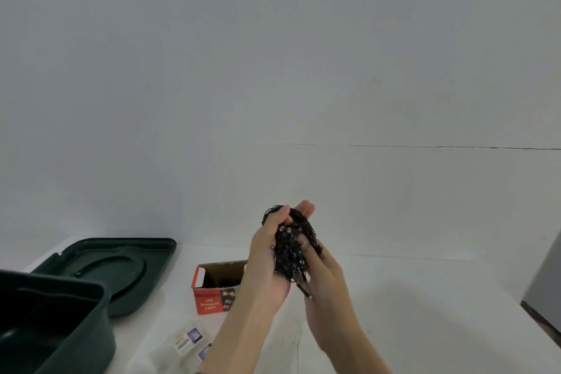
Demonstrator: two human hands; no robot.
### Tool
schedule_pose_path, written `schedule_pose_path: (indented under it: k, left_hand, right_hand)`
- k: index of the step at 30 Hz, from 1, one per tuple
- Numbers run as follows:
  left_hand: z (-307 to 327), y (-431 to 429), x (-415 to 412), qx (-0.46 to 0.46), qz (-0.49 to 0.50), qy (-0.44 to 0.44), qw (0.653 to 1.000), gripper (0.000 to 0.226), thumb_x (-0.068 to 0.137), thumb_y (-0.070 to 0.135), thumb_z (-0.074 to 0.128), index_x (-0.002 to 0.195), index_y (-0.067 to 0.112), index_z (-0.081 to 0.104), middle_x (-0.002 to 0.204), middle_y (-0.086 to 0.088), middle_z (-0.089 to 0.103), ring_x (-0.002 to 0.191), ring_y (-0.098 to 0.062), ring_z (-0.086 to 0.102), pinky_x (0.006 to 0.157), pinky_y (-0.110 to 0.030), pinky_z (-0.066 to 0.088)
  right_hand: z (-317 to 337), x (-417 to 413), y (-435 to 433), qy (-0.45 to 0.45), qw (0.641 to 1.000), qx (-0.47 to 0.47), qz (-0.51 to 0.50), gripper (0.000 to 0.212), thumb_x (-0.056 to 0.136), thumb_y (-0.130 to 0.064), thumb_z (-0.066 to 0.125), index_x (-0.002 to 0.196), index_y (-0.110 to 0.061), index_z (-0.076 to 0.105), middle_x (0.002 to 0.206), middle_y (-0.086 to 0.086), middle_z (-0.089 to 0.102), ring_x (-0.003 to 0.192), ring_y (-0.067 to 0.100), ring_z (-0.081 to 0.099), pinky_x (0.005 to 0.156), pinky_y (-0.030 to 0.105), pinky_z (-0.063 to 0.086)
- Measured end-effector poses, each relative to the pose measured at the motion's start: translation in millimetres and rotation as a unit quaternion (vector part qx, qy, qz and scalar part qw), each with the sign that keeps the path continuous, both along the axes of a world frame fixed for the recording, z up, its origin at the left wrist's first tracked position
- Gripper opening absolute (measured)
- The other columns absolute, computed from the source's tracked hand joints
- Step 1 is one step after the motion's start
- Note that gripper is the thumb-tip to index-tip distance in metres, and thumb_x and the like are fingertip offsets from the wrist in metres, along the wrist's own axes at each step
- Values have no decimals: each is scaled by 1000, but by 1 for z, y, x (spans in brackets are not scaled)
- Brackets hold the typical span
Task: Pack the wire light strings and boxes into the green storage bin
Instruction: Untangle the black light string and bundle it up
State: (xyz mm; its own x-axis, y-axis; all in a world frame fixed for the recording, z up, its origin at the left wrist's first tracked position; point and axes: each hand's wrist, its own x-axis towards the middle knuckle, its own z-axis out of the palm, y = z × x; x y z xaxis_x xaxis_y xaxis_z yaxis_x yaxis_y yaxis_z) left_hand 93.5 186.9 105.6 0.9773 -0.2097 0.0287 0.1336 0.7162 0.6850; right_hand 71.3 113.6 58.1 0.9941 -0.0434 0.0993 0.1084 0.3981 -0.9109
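**Hands clasp the light string over the tabletop**

Your left hand (267,258) and right hand (326,279) meet at the lower centre of the frame. They close in from either side on a tangled bundle of black wire light string (291,247). Your left hand wraps the upper part, thumb curled over the top. Your right hand cups the bundle from below and to the right, fingers tucked into the wires. Small bulbs show among the loops, and a short dark end sticks out beneath. You hold the bundle up above the white tabletop (409,297).

Just left of your left wrist stands a red cardboard box (209,302) printed "LED Decorative Lights", its top flaps open. Something dark lies inside, too dim to identify.

In the lower left corner sits the dark green plastic storage bin (91,328), open and partly cut off by the frame edge. Behind it a matching dark green lid (121,252) with an oval recess lies flat on the tabletop.

Near the bottom edge, between the bin and your left forearm, lie a few small white-and-purple paper cards (188,340). A grey object (546,276) is cut off at the right edge.
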Motion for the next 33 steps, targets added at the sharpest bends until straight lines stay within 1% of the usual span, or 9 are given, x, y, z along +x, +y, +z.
schedule_pose_path:
  k: [2,4,7,10,13,16,20,28,33]
  left_hand:
    - [-8,4,10,-38,48,41,997,11,84,18,56,78,8,58,81,-3,69,85,-15,71,81,-28,54]
    - [-15,14,20,-61,86,64,992,16,89,17,53,75,9,52,64,0,61,69,-15,71,88,-32,50]
    - [-24,48,36,-87,142,75,983,22,92,19,49,70,12,48,57,1,54,55,-11,65,88,-35,52]
    - [-23,89,46,-104,187,55,975,35,93,19,44,59,15,50,52,3,51,50,-10,55,62,-25,58]
    - [-22,119,48,-89,206,45,974,34,94,18,40,61,14,49,49,6,50,43,-8,52,47,-16,48]
    - [-27,129,45,-79,204,53,974,26,94,17,39,68,15,41,50,7,47,40,-6,46,43,-14,41]
    - [-37,134,42,-52,201,73,975,27,92,16,41,64,16,40,52,6,42,37,-6,37,38,-14,34]
    - [-53,106,42,8,230,82,970,26,90,10,48,66,16,38,57,2,40,36,-8,35,35,-17,34]
    - [-58,45,34,115,242,59,962,30,88,5,52,60,14,43,50,2,47,33,-11,36,36,-17,31]
  right_hand:
    - [-5,-1,13,3,1000,-14,-15,24,87,-31,57,108,-29,69,108,-10,71,107,7,62,96,31,45]
    - [-9,2,18,1,999,-51,16,21,92,-25,57,110,-27,68,104,-9,72,102,5,64,86,21,47]
    - [-17,13,19,-12,988,-110,110,34,79,-34,63,112,-24,68,101,-10,73,95,1,64,76,13,46]
    - [-37,37,20,19,967,-238,90,25,86,-41,62,104,-27,69,105,-15,68,92,2,60,73,11,42]
    - [-65,69,31,-27,875,-479,70,25,94,-27,52,118,-27,59,124,-12,52,96,8,56,77,9,39]
    - [-92,95,45,-107,753,-639,115,46,96,-16,43,140,-25,39,148,-6,33,121,19,46,97,24,35]
    - [-114,106,51,-142,660,-733,89,32,96,-15,42,127,-19,50,133,0,48,111,20,48,90,31,43]
    - [-129,59,-25,-171,702,-690,51,20,95,-20,45,107,-20,61,115,-8,53,102,9,48,79,17,39]
    - [-128,6,-84,-168,727,-659,97,18,82,-13,51,87,-23,65,101,-16,56,91,4,49,74,14,38]
